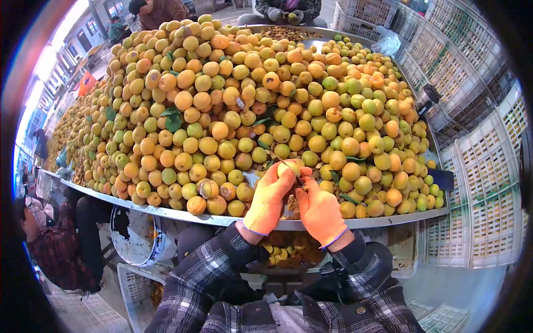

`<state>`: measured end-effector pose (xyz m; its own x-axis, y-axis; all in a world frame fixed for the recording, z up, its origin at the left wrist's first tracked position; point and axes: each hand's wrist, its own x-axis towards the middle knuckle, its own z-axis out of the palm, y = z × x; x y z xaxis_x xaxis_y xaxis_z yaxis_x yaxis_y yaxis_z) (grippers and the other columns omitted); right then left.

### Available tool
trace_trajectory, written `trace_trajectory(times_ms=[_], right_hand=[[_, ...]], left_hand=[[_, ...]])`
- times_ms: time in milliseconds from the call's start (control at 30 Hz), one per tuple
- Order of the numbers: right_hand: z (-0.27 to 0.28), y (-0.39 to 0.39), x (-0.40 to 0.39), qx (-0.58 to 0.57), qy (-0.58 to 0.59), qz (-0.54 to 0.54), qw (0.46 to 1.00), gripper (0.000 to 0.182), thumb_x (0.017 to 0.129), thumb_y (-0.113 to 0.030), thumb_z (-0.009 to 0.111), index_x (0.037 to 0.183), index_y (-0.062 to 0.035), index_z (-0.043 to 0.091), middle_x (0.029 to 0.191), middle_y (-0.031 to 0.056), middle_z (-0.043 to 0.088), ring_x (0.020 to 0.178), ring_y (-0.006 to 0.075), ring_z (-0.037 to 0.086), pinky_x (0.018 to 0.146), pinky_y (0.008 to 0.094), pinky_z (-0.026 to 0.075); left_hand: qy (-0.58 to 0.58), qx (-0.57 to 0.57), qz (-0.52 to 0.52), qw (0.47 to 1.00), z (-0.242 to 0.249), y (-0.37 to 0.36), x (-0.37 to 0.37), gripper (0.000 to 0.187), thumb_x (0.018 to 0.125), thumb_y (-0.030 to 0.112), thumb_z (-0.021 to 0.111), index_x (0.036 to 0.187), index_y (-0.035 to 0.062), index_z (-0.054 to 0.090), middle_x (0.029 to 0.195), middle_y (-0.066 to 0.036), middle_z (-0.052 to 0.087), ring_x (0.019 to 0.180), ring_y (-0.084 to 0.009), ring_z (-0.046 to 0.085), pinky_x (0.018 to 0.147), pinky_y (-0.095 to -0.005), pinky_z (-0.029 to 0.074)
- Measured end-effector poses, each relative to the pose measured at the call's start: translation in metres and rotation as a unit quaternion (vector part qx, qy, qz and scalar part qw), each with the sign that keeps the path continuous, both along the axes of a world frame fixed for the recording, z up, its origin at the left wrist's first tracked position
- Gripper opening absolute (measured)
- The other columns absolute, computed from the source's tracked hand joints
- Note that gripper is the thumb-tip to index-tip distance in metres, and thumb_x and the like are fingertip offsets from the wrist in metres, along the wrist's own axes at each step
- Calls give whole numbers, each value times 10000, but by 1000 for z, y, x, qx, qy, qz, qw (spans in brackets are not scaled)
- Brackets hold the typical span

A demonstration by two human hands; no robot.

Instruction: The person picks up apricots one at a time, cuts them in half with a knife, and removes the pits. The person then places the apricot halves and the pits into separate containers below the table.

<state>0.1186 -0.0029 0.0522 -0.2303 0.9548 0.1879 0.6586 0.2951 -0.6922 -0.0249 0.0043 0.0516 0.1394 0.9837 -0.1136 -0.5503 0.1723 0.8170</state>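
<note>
My left hand (265, 201), in an orange glove, is closed around a yellow-green apricot (288, 167) above the near edge of the heap. A thin dark blade-like tool (300, 180) runs past the fruit towards my right hand (321, 210), also gloved in orange. The fingers of that hand are pinched together at its end; its exact kind is too small to tell. Whole apricots (222, 130), yellow to green with a few leaves among them, are piled on the metal-rimmed table (183, 215) in front. Below my hands, cut apricot pieces (294, 250) lie in a container.
White plastic crates (483, 183) are stacked along the right side. A dirty white bucket (133, 236) stands below the table at left, near another crate (133, 294). People sit at the far side and at left, one with gloved hands (284, 15). A dark object (441, 180) sits at the right rim.
</note>
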Motion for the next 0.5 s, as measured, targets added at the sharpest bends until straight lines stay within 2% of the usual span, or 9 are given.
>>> trace_trajectory(times_ms=[100,167,233,267,333,367,433,467,500], right_hand=[[3,0,1,-26,15,6,1000,287,978,-266,553,1082,-4,607,731,263,643,709,460,643,590,549,484],[2,-1,0,-47,30,14,998,281,980,-268,551,1050,-3,612,740,267,642,720,459,644,596,545,483],[-4,-3,0,-42,100,45,993,228,988,-189,507,972,22,593,641,202,584,572,372,586,532,448,433],[-5,-4,0,-42,99,46,993,228,988,-189,507,972,22,593,641,202,584,572,372,586,532,448,433],[-7,-6,-2,-86,182,74,977,262,1014,-226,469,883,-11,540,582,76,515,467,211,486,459,373,398],[-4,-8,-2,-86,181,75,977,262,1014,-226,469,883,-11,540,582,76,515,467,211,486,459,373,398],[8,-13,-2,-263,309,74,911,277,1031,-255,434,843,-59,488,574,-27,393,463,83,374,408,288,343],[17,-17,-2,-263,310,73,911,277,1031,-255,434,843,-59,488,574,-27,393,463,83,374,408,288,343],[28,-20,-2,-337,361,63,867,275,1034,-263,427,838,-76,472,580,-36,361,458,74,349,398,267,329]], left_hand=[[47,17,4,999,1,2,-3,534,975,405,617,1312,17,471,1189,-116,646,1094,-199,580,948,-328,452],[110,67,19,991,-2,1,-6,457,959,279,620,1300,16,468,1132,-104,653,1034,-172,586,911,-302,460],[116,59,11,991,2,1,-8,428,934,212,600,1291,16,470,1105,-96,649,1006,-159,585,891,-292,464],[121,52,2,991,4,1,-9,410,909,145,579,1282,15,472,1078,-88,645,978,-146,583,871,-283,468],[125,54,-6,991,8,1,-12,405,894,116,561,1277,18,475,1061,-80,642,958,-141,582,854,-277,473],[129,56,-15,990,9,1,-13,403,879,88,542,1272,21,478,1044,-73,639,939,-136,582,838,-271,477],[139,64,-27,988,15,0,-16,412,868,75,533,1273,25,477,1036,-70,635,941,-137,582,833,-269,478],[149,72,-40,985,17,0,-17,422,856,61,524,1275,29,477,1028,-67,631,943,-138,583,828,-268,479],[149,73,-42,985,18,0,-17,422,856,61,524,1275,29,477,1028,-67,631,943,-138,583,828,-268,479]])
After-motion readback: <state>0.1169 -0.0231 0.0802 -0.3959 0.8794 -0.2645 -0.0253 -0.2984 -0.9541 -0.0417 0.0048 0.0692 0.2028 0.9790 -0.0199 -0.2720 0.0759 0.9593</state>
